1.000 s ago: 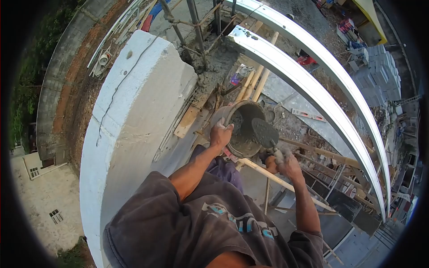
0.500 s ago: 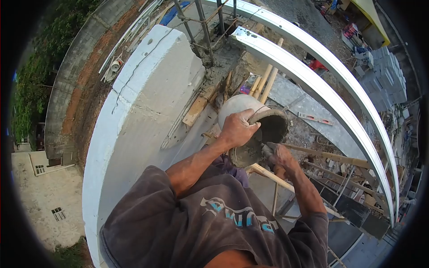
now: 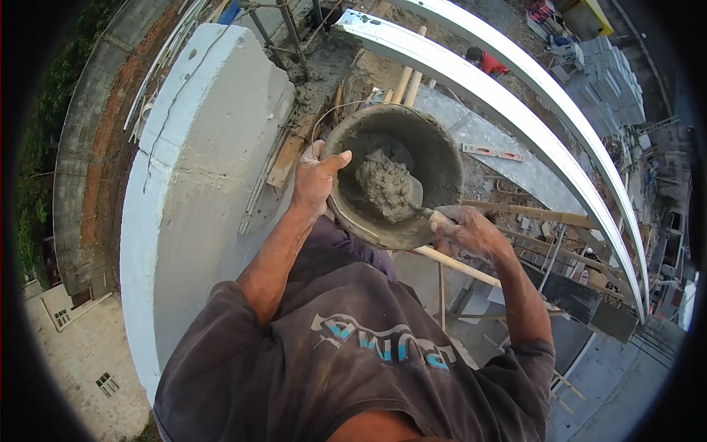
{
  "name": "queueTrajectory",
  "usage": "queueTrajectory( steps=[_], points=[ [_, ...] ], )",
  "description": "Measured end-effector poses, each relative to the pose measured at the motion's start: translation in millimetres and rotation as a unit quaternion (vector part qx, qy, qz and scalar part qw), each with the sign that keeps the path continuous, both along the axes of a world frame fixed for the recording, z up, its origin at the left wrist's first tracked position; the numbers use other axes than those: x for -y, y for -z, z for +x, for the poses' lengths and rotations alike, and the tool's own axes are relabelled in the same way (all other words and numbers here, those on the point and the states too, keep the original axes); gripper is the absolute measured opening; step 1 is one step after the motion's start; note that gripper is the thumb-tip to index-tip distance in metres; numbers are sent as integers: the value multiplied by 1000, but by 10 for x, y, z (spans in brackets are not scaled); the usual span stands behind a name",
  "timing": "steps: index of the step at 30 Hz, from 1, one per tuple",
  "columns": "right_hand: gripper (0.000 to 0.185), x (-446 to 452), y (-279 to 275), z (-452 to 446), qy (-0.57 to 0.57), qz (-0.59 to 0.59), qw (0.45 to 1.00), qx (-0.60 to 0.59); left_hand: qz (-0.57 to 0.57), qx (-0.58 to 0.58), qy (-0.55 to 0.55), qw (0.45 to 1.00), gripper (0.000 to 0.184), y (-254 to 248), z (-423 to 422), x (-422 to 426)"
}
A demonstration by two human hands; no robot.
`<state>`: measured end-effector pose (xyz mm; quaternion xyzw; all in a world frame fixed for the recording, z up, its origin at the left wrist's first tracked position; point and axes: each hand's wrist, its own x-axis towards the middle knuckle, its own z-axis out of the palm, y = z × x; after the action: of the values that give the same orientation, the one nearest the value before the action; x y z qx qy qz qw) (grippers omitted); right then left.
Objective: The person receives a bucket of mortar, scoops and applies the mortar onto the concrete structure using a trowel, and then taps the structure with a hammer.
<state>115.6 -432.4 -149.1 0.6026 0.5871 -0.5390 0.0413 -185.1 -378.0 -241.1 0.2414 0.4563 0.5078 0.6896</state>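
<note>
A round bucket (image 3: 438, 140) faces up towards me, its inside coated with grey mortar. My left hand (image 3: 317, 177) grips its left rim, thumb over the edge. A lump of wet mortar (image 3: 384, 183) lies inside, on and around the blade of a trowel (image 3: 414, 194). My right hand (image 3: 465, 230) is closed round the trowel's handle at the bucket's lower right edge. The bucket's thin wire handle arches over its upper left side.
To the left runs a pale block wall (image 3: 213, 140). Two curved metal channels (image 3: 471, 77) sweep down the right. Beyond are a spirit level (image 3: 492, 152), bamboo poles (image 3: 406, 85), stacked blocks (image 3: 607, 81) and a person in red (image 3: 492, 65) far below.
The bucket was tipped to the right half a second ago and now opens towards me, nearer the camera. The trowel has gone from outside the bucket's mouth to inside, under mortar.
</note>
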Motion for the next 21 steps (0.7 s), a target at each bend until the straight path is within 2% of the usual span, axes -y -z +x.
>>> queueTrajectory(
  steps=[6,8,10,12,13,15,17,20,21],
  points=[
    [33,-329,-800,-21,34,-88,995,23,-20,92,-25,995,35,109,16,24],
    [33,-553,-1018,-55,13,-90,996,-8,-50,127,-36,990,34,125,48,52],
    [35,-841,-1274,-220,0,-95,995,-41,-62,73,-60,994,40,54,65,77],
    [38,-1222,-1450,-470,-12,-83,996,-13,-28,87,-36,995,47,429,36,97],
    [40,-1432,-1482,-611,-18,-77,997,1,-25,61,-39,997,47,493,22,108],
    [44,-1885,-1386,-1037,-57,18,998,29,-23,7,-45,999,49,565,7,132],
    [45,-2337,-1096,-1468,-141,45,986,75,-32,5,-47,998,51,648,-42,165],
    [43,-2601,-760,-1676,-316,194,905,207,-4,-38,-73,997,54,597,-147,163],
    [45,-2418,-935,-1761,-168,140,952,214,-2,-46,-78,996,55,570,-184,179]
  ],
)
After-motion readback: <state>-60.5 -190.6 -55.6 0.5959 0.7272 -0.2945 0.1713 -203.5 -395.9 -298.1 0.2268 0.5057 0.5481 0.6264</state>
